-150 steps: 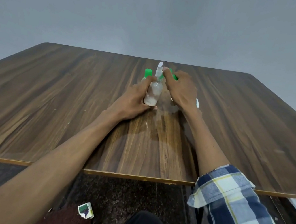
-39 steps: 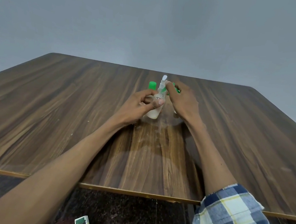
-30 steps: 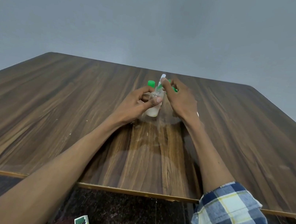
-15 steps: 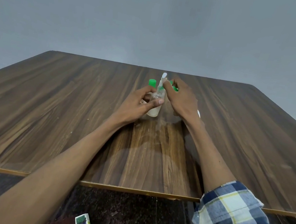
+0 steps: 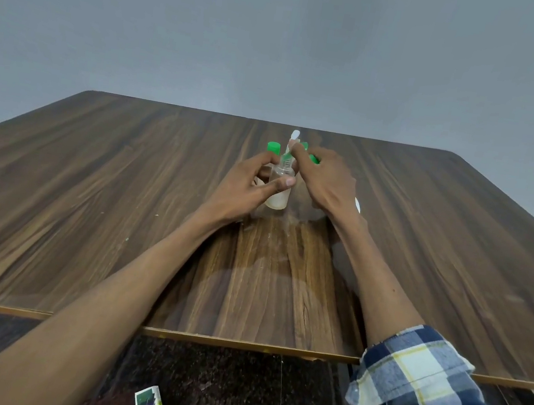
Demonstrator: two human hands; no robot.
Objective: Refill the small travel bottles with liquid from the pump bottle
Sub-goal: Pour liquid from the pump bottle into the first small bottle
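Near the middle of the frame, a little above center, both hands meet over a wooden table (image 5: 84, 209) whose grain runs away from the camera. The left hand (image 5: 243, 186) comes in from the lower left on a bare forearm and holds a small clear bottle (image 5: 279, 190) upright, its thumb laid across the front of the bottle's body and its fingers curled round the far side; the bottle's base is at or just above the tabletop, and which of the two cannot be told. The bottle looks partly filled with a pale, cloudy liquid. The right hand (image 5: 326, 181) reaches in from the lower right, its fingers bent and gathered at the bottle's neck, where a white pump nozzle (image 5: 294, 137) stands up above the fingertips; exactly how the fingers close on the pump is hidden by the hand itself. Something green (image 5: 313, 158) shows just at the right hand's knuckles, too covered to name. Just left of the nozzle and behind the left hand stands a second bottle with a green cap (image 5: 273, 147), its body mostly hidden. A small white object (image 5: 357, 205) peeks out beside the right wrist. A rolled plaid sleeve (image 5: 422, 381) fills the lower right corner. Below the table edge, on the dark speckled floor, lies a small crumpled paper scrap (image 5: 148, 404) near the bottom center-left.
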